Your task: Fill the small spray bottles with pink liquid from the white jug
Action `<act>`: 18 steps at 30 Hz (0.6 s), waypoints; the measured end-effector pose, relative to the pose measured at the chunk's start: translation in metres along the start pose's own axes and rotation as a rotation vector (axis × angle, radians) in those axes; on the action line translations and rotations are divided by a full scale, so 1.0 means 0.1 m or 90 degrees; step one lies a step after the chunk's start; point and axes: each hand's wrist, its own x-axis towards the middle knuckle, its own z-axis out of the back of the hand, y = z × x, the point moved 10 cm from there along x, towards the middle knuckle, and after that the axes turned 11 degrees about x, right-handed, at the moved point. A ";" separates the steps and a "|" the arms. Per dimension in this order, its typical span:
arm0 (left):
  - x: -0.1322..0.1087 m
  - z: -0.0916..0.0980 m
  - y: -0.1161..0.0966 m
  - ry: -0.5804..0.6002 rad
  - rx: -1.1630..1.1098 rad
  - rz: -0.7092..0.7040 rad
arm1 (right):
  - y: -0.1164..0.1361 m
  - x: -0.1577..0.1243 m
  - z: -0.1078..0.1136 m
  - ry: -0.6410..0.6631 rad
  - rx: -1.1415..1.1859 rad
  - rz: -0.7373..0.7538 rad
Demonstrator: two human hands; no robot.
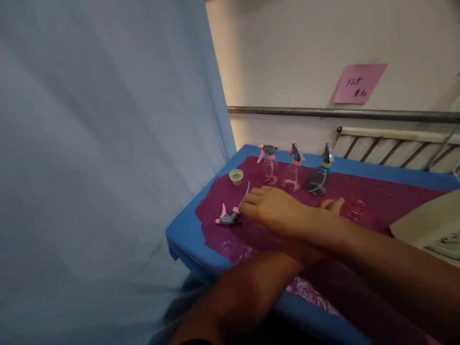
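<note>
My arms are crossed. My right hand point(269, 207) reaches to the left, its curled fingers at the pink collar of a loose grey-and-pink trigger sprayer head point(229, 218), whose thin tube points up behind them. My left hand point(333, 206), partly hidden by the right forearm, has its fingers against an uncapped clear bottle point(355, 212) and seems to grip it. Behind them stand two clear spray bottles with pink collars point(269, 171) point(292, 178) and a teal-tinted spray bottle point(318, 179), each with its sprayer head on.
A small pale-yellow cup point(236, 177) stands at the left on the magenta sheet point(219, 196) over the blue-covered table point(183, 227). A pale box point(431, 218) is at the right. A blue curtain point(108, 143) hangs left; a metal rail point(305, 111) runs along the wall.
</note>
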 end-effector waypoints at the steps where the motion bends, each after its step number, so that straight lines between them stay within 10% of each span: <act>1: 0.02 0.00 -0.03 0.012 -0.002 -0.010 | 0.01 0.19 -0.15 0.034 -0.009 0.008; 10: 0.08 -0.07 -0.03 0.065 -0.007 -0.026 | -0.08 0.70 -0.76 0.097 -0.017 -0.004; 18: 0.14 -0.16 0.09 0.014 0.016 -0.037 | -0.11 0.40 -0.16 -0.063 0.063 -0.046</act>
